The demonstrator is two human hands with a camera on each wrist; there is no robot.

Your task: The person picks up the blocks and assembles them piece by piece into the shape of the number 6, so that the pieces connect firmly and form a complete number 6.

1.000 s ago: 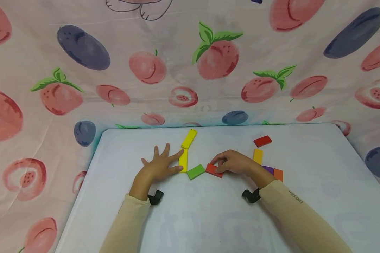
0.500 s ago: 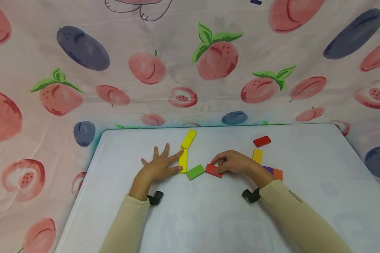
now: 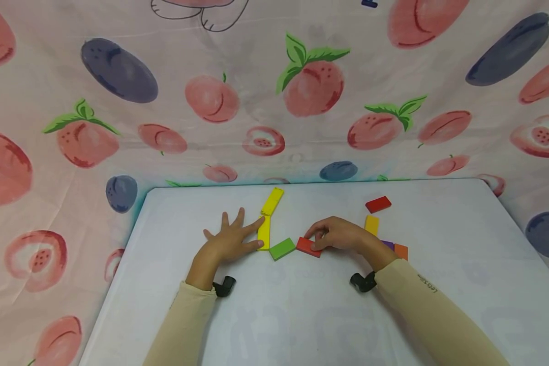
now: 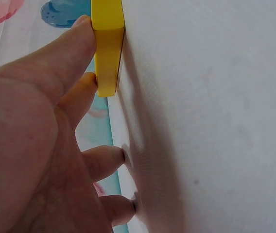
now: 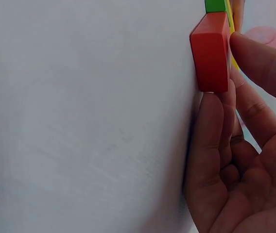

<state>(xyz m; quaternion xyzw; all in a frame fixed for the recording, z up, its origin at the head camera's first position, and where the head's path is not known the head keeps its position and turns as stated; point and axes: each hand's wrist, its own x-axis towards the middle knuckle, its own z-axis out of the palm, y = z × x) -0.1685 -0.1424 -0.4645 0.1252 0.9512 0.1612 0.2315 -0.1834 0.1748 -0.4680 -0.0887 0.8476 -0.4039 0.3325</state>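
Observation:
My left hand lies with its fingers spread on the table. Its thumb and index fingertips touch the top of a flat yellow block, also visible in the left wrist view. A second yellow block slants away from its far end, and a green block meets its near end. Beside the green one is a red block, flat on the table, which my right hand pinches with thumb and curled fingers. In the right wrist view the thumb touches the top of this red block, other fingers at its end.
To the right lie another red block, a yellow-orange block, an orange block and a purple block partly behind the right forearm. A fruit-printed cloth hangs behind the white table.

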